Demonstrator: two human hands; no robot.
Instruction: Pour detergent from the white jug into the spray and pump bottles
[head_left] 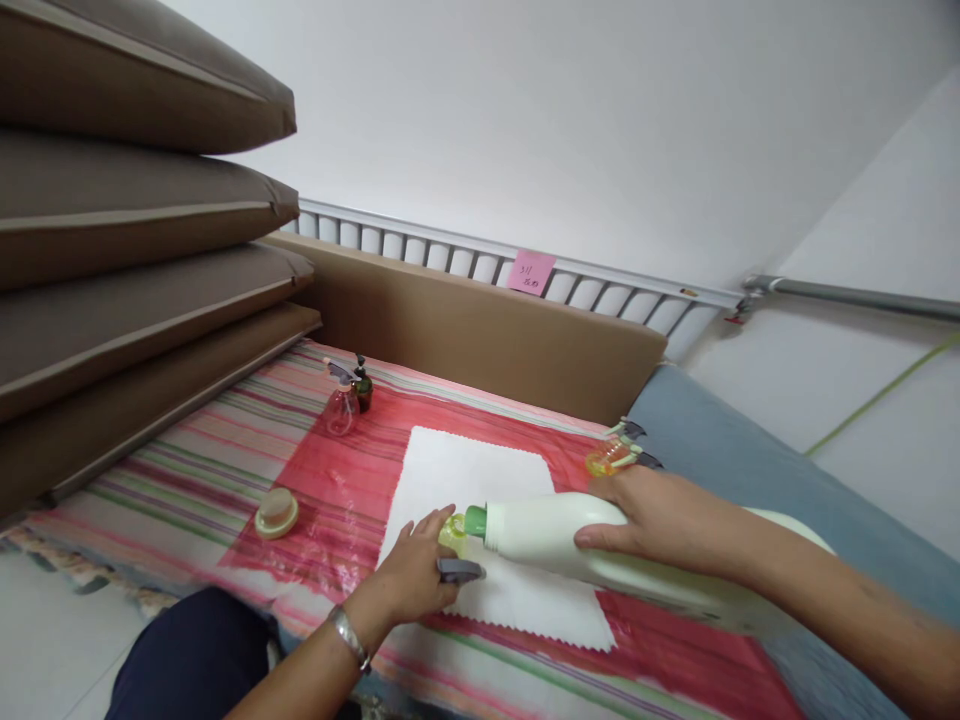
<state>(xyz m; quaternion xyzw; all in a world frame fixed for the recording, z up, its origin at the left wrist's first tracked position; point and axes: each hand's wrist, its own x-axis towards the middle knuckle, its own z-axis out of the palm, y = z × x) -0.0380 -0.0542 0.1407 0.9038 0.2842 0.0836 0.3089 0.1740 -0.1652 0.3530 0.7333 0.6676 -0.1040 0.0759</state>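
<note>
My right hand (637, 515) is wrapped round a large pale green bottle (540, 530), tipped almost level. Its green spout (476, 521) meets the mouth of a small yellow-green bottle (453, 536); whether liquid is running I cannot make out. Around that small bottle my left hand (416, 570) is closed, with a dark grey spray head (459, 570) also against its fingers. Beneath both bottles lies a white sheet with zigzag edges (472, 465). Left of it rests a round pale cap (276, 513).
Farther back stand a pink spray bottle (343, 408) and a dark green pump bottle (362, 385). Small orange-yellow bottles (606, 457) lie at the right. Red plastic (322, 480) covers part of the striped cloth (180, 480). Stacked brown cushions (142, 230) rise at the left.
</note>
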